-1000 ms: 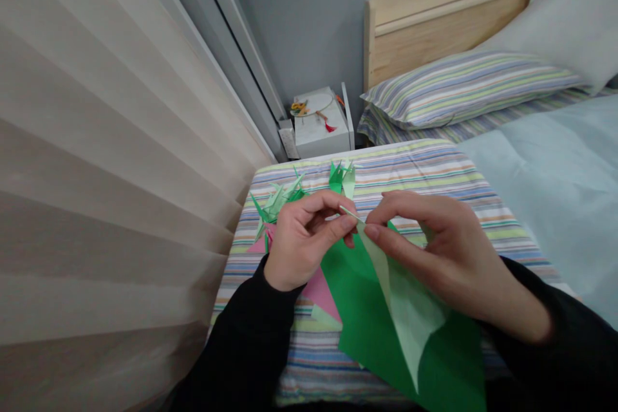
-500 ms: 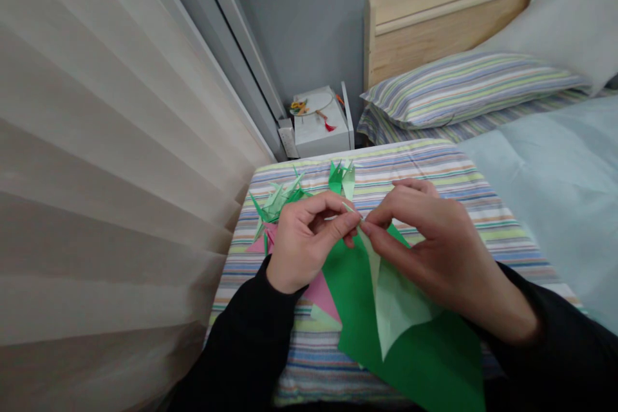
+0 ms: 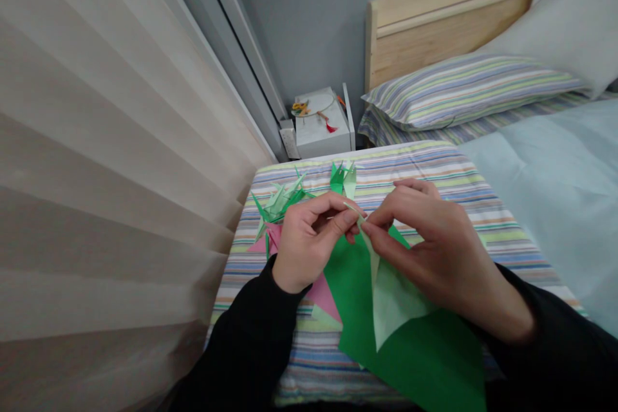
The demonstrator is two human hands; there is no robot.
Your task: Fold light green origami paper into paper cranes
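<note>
Between both hands is a pale green folded paper [image 3: 393,302], its wide lower part hanging free toward me. My left hand [image 3: 316,238] pinches its narrow upper tip between thumb and fingers. Close beside it, my right hand [image 3: 429,238] is closed on the paper's edge with thumb and index finger. Beneath them lies a large dark green sheet [image 3: 410,360]. A pink sheet [image 3: 324,299] shows partly from under my left wrist. Folded green paper pieces [image 3: 280,199] sit in a heap beyond my left hand, with a folded pink piece [image 3: 274,237] next to them.
A striped cloth [image 3: 386,167] covers the table. Two upright folded papers [image 3: 343,179] stand near its far edge. Behind is a white cabinet [image 3: 321,138] with small items on top. A curtain [image 3: 111,174] borders the left, a bed [image 3: 545,148] the right.
The pale green paper's lower point has shifted slightly up and left. My left thumb has drawn back a little from the right fingertips. Both hands keep their pinch.
</note>
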